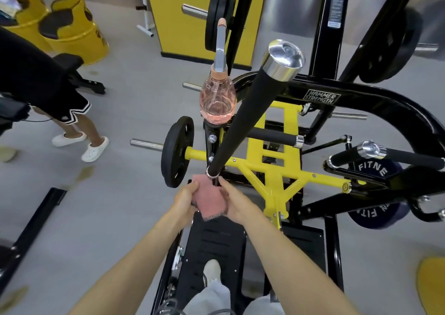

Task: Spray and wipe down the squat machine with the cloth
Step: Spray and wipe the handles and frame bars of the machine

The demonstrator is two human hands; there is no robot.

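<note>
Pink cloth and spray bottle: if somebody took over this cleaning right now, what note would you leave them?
Left hand: holds the left edge of the pink cloth.
Right hand: holds its right edge.
The cloth is at the lower end of the long black handle.
Spray bottle: upright on a post of the squat machine, beside that handle, no hand on it.
Done: cannot tell what is already wiped.
Left: likely wipe that handle, then the other handles and frame.

Bright, even indoor light; chrome cap [284, 58] glares, edges bow with wide-angle distortion, corners slightly blurred.
</note>
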